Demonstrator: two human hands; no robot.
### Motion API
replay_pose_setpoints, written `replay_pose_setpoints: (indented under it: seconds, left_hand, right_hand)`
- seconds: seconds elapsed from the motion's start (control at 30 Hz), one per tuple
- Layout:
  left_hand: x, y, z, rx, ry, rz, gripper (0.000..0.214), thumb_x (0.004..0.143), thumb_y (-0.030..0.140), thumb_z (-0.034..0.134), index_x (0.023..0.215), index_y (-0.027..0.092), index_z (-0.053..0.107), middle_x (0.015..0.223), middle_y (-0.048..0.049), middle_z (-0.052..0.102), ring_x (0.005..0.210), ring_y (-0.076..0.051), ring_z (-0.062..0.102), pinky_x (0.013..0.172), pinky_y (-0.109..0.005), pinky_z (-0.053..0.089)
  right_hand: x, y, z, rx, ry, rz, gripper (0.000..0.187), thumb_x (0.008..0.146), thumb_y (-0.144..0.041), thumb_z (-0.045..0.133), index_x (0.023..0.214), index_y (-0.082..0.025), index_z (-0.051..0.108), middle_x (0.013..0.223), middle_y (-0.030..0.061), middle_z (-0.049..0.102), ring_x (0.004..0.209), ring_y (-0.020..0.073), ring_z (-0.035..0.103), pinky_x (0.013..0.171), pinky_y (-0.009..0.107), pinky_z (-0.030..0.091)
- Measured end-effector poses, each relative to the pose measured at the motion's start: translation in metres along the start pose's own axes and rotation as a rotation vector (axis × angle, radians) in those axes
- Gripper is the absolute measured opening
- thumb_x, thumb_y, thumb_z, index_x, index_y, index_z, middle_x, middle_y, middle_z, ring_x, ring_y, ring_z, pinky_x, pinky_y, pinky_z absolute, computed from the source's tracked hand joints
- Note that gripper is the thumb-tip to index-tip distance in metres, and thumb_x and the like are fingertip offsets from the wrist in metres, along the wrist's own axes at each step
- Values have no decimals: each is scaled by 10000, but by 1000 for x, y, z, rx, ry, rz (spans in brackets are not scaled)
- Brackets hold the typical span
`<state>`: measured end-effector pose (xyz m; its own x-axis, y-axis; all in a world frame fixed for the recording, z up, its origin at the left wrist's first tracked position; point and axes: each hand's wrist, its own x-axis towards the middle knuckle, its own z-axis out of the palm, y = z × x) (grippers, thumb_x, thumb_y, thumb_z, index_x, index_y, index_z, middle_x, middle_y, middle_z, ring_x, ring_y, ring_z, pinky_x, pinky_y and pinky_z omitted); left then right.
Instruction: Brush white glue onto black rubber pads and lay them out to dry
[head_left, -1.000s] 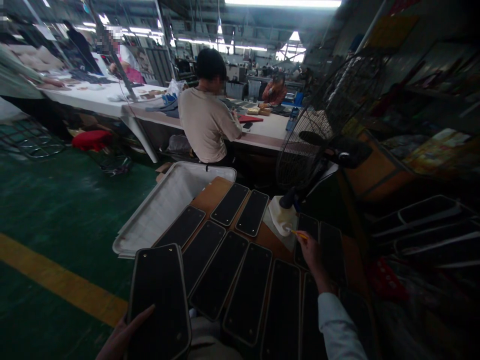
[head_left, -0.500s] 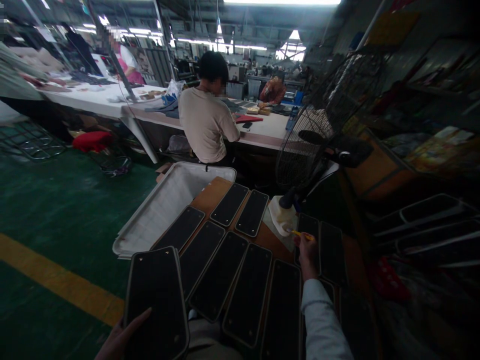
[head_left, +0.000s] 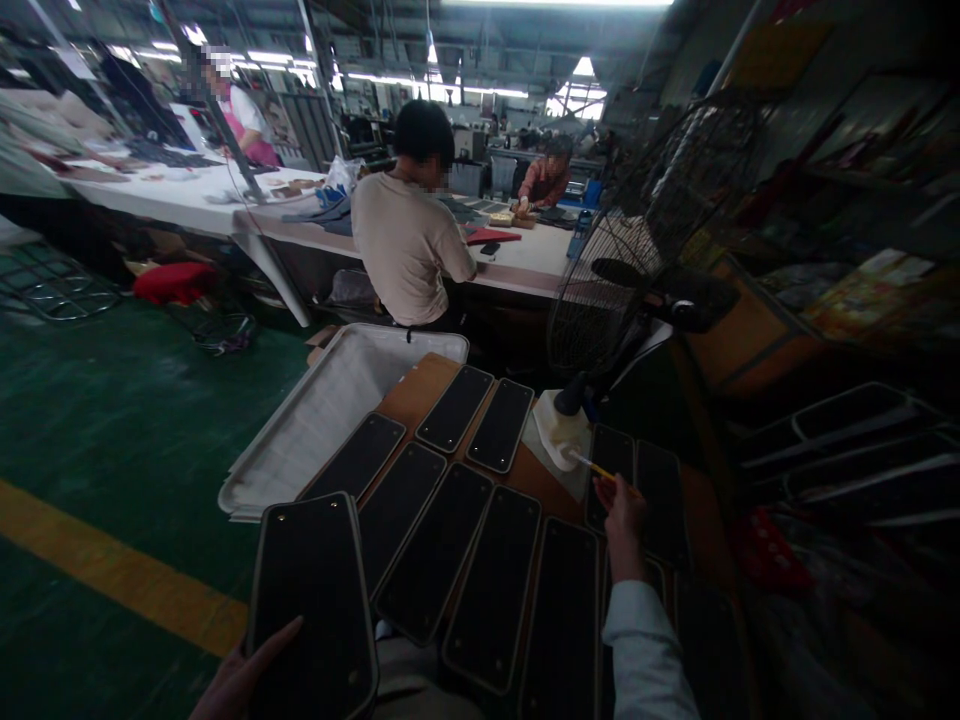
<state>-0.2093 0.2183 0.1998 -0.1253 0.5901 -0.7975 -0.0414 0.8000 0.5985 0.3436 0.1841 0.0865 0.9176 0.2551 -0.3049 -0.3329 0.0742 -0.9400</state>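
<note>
My left hand (head_left: 253, 662) is closed on a dark rectangular panel (head_left: 313, 580) with pale edging and small metal studs, its thumb lying on the face. It looks like more than one layer thick. My right hand (head_left: 624, 515) pinches a thin yellow-handled brush (head_left: 606, 474). The brush tip is at the opening of a whitish plastic container (head_left: 561, 430) with a dark top; I cannot make out what is inside. Similar dark panels, such as one near the middle (head_left: 495, 585), lie in rows on a brown board (head_left: 431, 378).
A white plastic bin (head_left: 300, 420) stands behind the board on the left. A standing fan (head_left: 600, 290) is beyond the container. Ahead, a person in a beige shirt (head_left: 405, 245) works at a long white table (head_left: 540, 250), with other people farther off.
My right hand has shifted slightly right and down, and the brush tip is drawn a little outward at the container's opening. The left hand and its panel stay in place.
</note>
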Motion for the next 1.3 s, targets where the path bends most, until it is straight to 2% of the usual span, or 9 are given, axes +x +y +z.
replay_pose_setpoints:
  seconds: [0.17, 0.3, 0.5, 0.67, 0.8, 0.97, 1.1, 1.23, 1.3]
  left_hand:
    - [-5, 1, 5, 29, -19, 24, 678, 781, 250, 761, 1380, 130, 466, 814, -134, 774, 755, -392, 744, 636, -506, 639]
    - [-9, 3, 7, 39, -6, 24, 639, 802, 247, 742, 1366, 117, 472, 772, -129, 768, 741, -389, 744, 624, -494, 640]
    - [-7, 1, 5, 1, -12, 2, 625, 794, 234, 754, 1351, 122, 495, 803, -136, 773, 762, -386, 745, 647, -487, 645]
    - [-3, 0, 5, -23, -30, -28, 719, 739, 232, 801, 1373, 101, 488, 780, -138, 770, 712, -398, 739, 561, -463, 640]
    - [-4, 1, 8, 22, -37, 8, 707, 771, 224, 770, 1394, 110, 454, 803, -136, 775, 741, -392, 744, 603, -478, 644]
    - [-8, 0, 8, 57, -38, 19, 631, 814, 269, 734, 1367, 122, 468, 792, -134, 771, 736, -391, 744, 635, -511, 640]
    - [-4, -3, 6, 60, -22, 52, 615, 799, 256, 750, 1342, 123, 494, 793, -130, 770, 742, -383, 745, 631, -487, 641]
    - [1, -5, 5, 48, -9, 61, 605, 793, 227, 750, 1334, 121, 502, 819, -129, 774, 790, -377, 746, 644, -465, 645]
    - [1, -5, 5, 36, -11, 49, 629, 786, 242, 758, 1346, 136, 495, 823, -120, 776, 779, -369, 748, 627, -450, 645]
  right_hand:
    - [4, 12, 11, 45, -2, 31, 366, 681, -493, 748, 721, -170, 579, 566, -7, 677, 516, 153, 690, 531, 251, 611]
    - [0, 15, 1, 55, 25, 21, 395, 688, -525, 746, 712, -185, 546, 557, -20, 658, 514, 152, 688, 524, 253, 612]
    - [-8, 2, -14, 35, 62, -24, 391, 699, -517, 751, 754, -201, 527, 583, -28, 666, 493, 157, 680, 487, 275, 609]
    - [-13, -1, 3, -20, 32, -121, 414, 679, -504, 764, 868, -207, 547, 637, -31, 692, 540, 151, 695, 530, 259, 604]
    - [-16, 9, 17, -88, -3, -177, 435, 670, -534, 735, 895, -214, 547, 647, -22, 684, 556, 162, 691, 533, 268, 587]
    - [-21, 18, 9, -162, -1, -229, 470, 671, -578, 689, 916, -207, 535, 681, -14, 670, 579, 164, 686, 572, 291, 587]
    - [-26, 13, 1, -247, -4, -307, 453, 763, -591, 593, 983, -201, 521, 755, 14, 683, 619, 165, 691, 618, 306, 588]
    - [-34, 2, 3, -406, -97, -436, 440, 835, -575, 528, 1042, -189, 572, 880, 76, 707, 736, 191, 700, 691, 329, 579]
    - [-39, -4, 5, -508, -177, -513, 415, 856, -545, 519, 1055, -194, 618, 973, 107, 708, 863, 220, 692, 787, 366, 564]
